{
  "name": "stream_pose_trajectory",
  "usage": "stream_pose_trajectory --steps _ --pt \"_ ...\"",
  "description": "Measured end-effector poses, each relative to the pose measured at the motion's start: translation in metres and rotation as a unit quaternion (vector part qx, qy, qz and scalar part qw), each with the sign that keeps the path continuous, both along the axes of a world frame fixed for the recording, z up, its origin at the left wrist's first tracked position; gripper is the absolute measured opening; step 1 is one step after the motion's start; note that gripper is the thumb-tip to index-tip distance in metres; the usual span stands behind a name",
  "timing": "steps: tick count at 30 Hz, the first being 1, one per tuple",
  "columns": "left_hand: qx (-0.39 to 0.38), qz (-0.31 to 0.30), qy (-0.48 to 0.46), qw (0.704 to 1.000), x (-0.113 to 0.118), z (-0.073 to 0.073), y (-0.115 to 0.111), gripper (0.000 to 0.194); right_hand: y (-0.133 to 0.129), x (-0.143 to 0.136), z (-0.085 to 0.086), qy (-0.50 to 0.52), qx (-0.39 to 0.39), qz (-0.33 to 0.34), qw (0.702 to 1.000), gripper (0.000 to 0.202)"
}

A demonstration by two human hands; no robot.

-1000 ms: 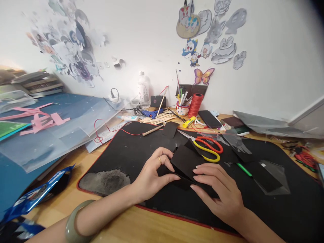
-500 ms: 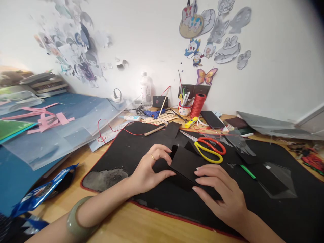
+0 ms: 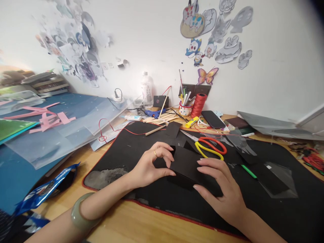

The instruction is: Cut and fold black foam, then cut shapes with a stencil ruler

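A folded piece of black card (image 3: pixel 186 163), box-like in shape, is held just above the black mat (image 3: pixel 141 152). My left hand (image 3: pixel 152 165) pinches its left end, thumb below and fingers curled over the upper edge. At the right end, my right hand (image 3: pixel 221 190) has its fingertips on the top edge and its thumb lower down, the card between them. The card's underside blends into the dark mat, so its lower folds are hard to make out. Behind the card lie scissors (image 3: pixel 211 146) with one red and one yellow handle.
Black card scraps (image 3: pixel 173 129), a green pen-like stick (image 3: pixel 249 171) and clear plastic film lie on the mat. Farther back are a glue stick (image 3: pixel 192 122), a phone (image 3: pixel 212 119), a red thread spool (image 3: pixel 198 105) and a blue glue gun (image 3: pixel 155 113). A blue snack packet (image 3: pixel 50 189) is at the left.
The black card has tipped slightly flatter. My right fingers have shifted a little up and right along its end, with the thumb farther from them. My left hand keeps its pinch.
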State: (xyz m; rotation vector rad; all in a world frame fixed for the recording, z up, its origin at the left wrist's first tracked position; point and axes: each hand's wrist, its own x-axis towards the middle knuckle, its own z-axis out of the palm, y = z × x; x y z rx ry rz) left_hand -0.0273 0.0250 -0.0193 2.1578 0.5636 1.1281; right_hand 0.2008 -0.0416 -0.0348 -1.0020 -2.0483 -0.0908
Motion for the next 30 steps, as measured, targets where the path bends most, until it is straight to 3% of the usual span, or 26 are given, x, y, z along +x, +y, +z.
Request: stream_pose_trajectory --steps 7,14,16,19,21,25,30 --pt "0.057 -0.037 0.022 0.997 -0.003 0.003 0.004 0.010 0.003 0.000 0.001 -0.008 -0.009 0.023 1.000 0.020" --pt "0.053 0.000 0.027 0.998 -0.003 0.003 0.001 0.008 0.003 -0.002 0.001 0.014 -0.010 0.033 0.999 0.019" --pt "0.020 0.002 0.034 0.999 -0.003 0.003 0.000 0.023 0.003 -0.002 0.001 0.014 -0.009 0.037 0.999 0.019" --pt "-0.067 -0.014 0.056 0.996 -0.001 -0.001 -0.002 0.081 0.003 -0.002 0.000 0.015 -0.010 0.042 0.999 0.020" --pt "-0.123 -0.037 0.078 0.989 0.002 -0.005 -0.004 0.103 0.003 -0.002 -0.001 0.017 -0.011 0.047 0.999 0.021" --pt "-0.195 -0.065 0.123 0.971 0.011 -0.007 -0.010 0.114 0.002 -0.002 -0.002 0.027 -0.018 0.058 0.998 0.020" --pt "-0.219 -0.048 0.100 0.969 0.019 -0.005 -0.013 0.114 0.002 -0.003 -0.003 0.051 -0.037 0.067 0.996 0.019"
